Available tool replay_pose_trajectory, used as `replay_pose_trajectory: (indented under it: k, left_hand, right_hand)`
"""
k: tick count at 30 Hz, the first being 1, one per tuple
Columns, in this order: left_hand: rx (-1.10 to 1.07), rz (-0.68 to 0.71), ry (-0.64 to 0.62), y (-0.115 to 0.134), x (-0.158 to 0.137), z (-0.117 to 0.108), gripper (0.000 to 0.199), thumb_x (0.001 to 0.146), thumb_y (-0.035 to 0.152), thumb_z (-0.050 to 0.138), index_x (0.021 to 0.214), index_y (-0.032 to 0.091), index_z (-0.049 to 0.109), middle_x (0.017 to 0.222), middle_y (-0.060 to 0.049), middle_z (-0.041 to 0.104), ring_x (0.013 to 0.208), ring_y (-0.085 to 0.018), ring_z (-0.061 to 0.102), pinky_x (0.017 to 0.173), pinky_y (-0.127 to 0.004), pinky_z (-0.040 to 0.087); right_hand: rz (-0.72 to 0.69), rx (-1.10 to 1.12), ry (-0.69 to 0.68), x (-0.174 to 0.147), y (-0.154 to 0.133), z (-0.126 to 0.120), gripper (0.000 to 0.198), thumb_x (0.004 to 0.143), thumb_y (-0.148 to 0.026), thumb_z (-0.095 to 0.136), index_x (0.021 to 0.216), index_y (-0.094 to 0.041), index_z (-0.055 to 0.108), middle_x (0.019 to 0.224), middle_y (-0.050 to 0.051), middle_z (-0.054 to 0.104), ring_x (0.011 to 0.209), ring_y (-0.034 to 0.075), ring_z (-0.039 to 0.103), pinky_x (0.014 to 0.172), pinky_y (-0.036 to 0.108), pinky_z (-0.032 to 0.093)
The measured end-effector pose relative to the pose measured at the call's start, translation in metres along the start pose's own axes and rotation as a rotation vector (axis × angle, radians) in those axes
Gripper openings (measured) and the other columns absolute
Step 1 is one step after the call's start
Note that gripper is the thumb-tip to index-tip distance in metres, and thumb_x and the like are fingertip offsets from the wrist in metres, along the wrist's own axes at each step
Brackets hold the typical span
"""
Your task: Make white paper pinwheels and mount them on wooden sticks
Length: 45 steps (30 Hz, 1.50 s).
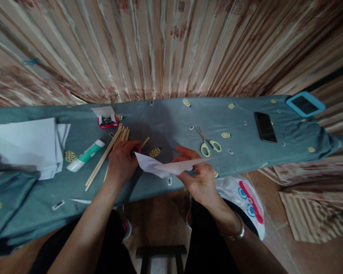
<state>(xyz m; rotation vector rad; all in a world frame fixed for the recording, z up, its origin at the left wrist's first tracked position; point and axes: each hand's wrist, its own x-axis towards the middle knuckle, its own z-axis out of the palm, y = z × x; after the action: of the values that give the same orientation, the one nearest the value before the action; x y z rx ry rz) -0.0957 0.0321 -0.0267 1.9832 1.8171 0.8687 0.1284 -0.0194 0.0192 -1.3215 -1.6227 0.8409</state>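
My right hand [201, 177] grips a folded white paper piece [171, 166] whose flaps stick out to both sides. Something small and pale shows by the fingers, too unclear to name. My left hand [122, 161] is closed over the table, and the end of a thin wooden stick [145, 143] pokes out past its fingertips. Just left of that hand lies a bundle of wooden sticks [104, 160], partly hidden by it. Green-handled scissors [207, 144] lie with blades apart beyond my right hand.
A glue tube [85, 155], an opened small red box [108, 121] with dark items and a stack of white paper [23, 142] are on the left. A phone [265, 126] and a blue-framed device [305, 104] lie right. A curtain [160, 49] hangs behind the cloth-covered table [171, 118].
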Motion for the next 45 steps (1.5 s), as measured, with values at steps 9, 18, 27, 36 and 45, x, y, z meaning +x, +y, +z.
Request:
replay_pose_trajectory:
  k: [9,18,27,36,45]
  left_hand:
    - [-0.709,-0.271,-0.13,0.031,-0.028,-0.007,0.023,0.074,0.03,0.069,0.093,0.016,0.073,0.087,-0.006,0.075,0.074,-0.019,0.067,0.067,-0.028,0.052]
    - [-1.011,-0.423,-0.182,0.042,-0.04,-0.011,0.023,0.067,0.027,0.073,0.086,0.015,0.074,0.064,-0.001,0.068,0.05,-0.011,0.052,0.048,-0.022,0.039]
    - [-0.949,-0.379,-0.229,0.053,-0.036,-0.022,0.018,0.064,0.028,0.077,0.08,0.02,0.079,0.078,-0.004,0.073,0.062,-0.015,0.061,0.051,-0.022,0.042]
    - [-0.907,-0.298,-0.274,0.047,-0.042,-0.021,0.016,0.071,0.031,0.077,0.086,0.026,0.08,0.084,-0.003,0.074,0.072,-0.017,0.065,0.06,-0.022,0.047]
    - [-0.981,-0.234,-0.274,0.043,-0.045,-0.017,0.013,0.079,0.028,0.073,0.089,0.03,0.08,0.088,-0.004,0.073,0.078,-0.017,0.066,0.065,-0.024,0.049]
  right_hand:
    - [-0.144,-0.058,-0.012,0.0,-0.003,0.005,0.04,0.084,-0.016,0.067,0.122,-0.021,0.059,0.095,0.003,0.076,0.09,0.019,0.072,0.086,0.037,0.056]
    - [-0.248,-0.178,0.047,0.0,-0.009,0.005,0.038,0.088,-0.018,0.063,0.125,-0.022,0.055,0.094,0.002,0.076,0.096,0.02,0.071,0.089,0.038,0.057]
    - [-0.41,-0.241,0.076,0.0,-0.01,-0.001,0.038,0.088,-0.012,0.059,0.124,-0.023,0.055,0.096,0.003,0.075,0.105,0.021,0.067,0.099,0.041,0.053]
    - [-0.475,-0.286,0.083,-0.001,-0.012,-0.005,0.044,0.089,-0.012,0.059,0.131,-0.023,0.051,0.105,0.006,0.073,0.105,0.022,0.066,0.099,0.044,0.053]
    - [-0.472,-0.295,0.056,-0.002,-0.015,-0.008,0.046,0.089,-0.014,0.057,0.133,-0.023,0.048,0.098,0.005,0.073,0.099,0.023,0.068,0.102,0.049,0.051]
